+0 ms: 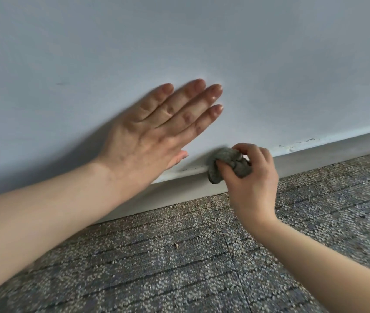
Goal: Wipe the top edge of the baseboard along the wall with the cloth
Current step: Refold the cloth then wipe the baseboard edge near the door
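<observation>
A white baseboard [179,188] runs along the foot of the pale wall [247,53], rising from lower left to right. My right hand [254,179] is shut on a bunched grey cloth [226,162], which presses on the baseboard's top edge near the middle of the view. My left hand [157,127] lies flat against the wall just left of the cloth, fingers spread and pointing up to the right, holding nothing. Dark specks sit on the top edge between the two hands. Chipped paint marks show on the edge further right [296,144].
Speckled grey terrazzo floor [179,267] with dark joint lines fills the lower half. A small crumb [176,245] lies on the floor near the middle. Grit lines the seam where the floor meets the baseboard.
</observation>
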